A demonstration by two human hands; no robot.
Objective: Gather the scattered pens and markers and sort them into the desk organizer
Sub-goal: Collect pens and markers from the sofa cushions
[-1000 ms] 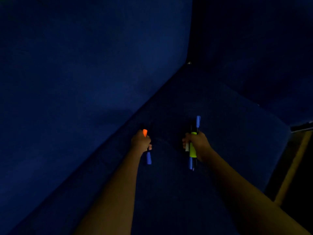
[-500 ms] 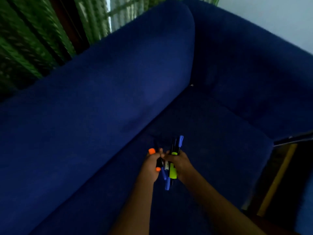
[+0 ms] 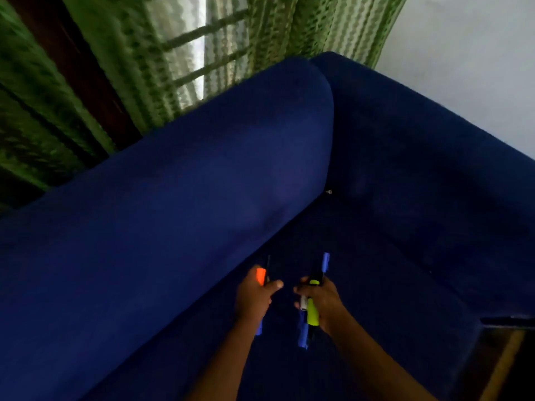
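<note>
An orange-capped marker [image 3: 260, 275] and a blue pen [image 3: 258, 328] are clasped in the left hand [image 3: 254, 298]; a yellow-green highlighter [image 3: 312, 312] bundled with blue pens [image 3: 303, 337] is gripped by the right hand [image 3: 321, 302], presumably for carrying. Both are held above the dark blue fabric sofa [image 3: 188, 212]. No organizer is seen.

Head view, looking steeply down, close over blue sofa [image 3: 202, 212] (single view)
</note>
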